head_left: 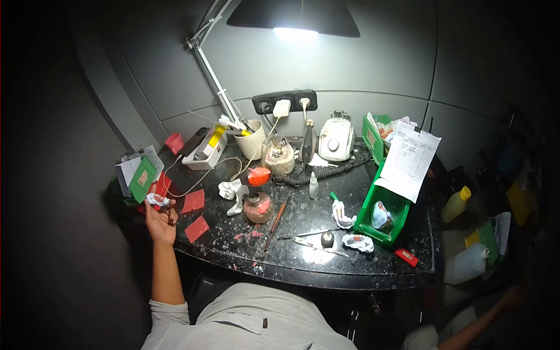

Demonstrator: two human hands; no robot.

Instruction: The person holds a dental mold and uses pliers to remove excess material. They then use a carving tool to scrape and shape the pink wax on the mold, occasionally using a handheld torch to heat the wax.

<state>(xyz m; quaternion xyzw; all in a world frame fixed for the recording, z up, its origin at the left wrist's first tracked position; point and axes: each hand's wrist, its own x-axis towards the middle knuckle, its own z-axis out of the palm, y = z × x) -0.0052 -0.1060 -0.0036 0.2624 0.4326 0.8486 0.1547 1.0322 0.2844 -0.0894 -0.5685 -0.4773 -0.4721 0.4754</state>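
My left hand (pixel 160 223) is raised at the desk's left edge, with a white plaster dental cast (pixel 157 199) resting in its fingers. Just behind it is a green box lid (pixel 143 179). Red wax sheets (pixel 193 201) lie to the right of this hand. I do not see my right hand. Further right on the desk are a horseshoe-shaped dental cast (pixel 343 216) and a second cast (pixel 357 243) with some pink on it. A wrapped, pale bluish piece (pixel 381 215) sits inside the green bin (pixel 388 236).
A lamp (pixel 294 20) hangs overhead. A glass burner (pixel 258 208), red-handled tool (pixel 276 223), metal spatula (pixel 319 246) and dropper bottle (pixel 314 185) stand or lie mid-desk. Papers (pixel 409 160) are clipped above the bin. At lower right, another person's arm (pixel 487 318) shows dimly beside a bottle (pixel 466 263).
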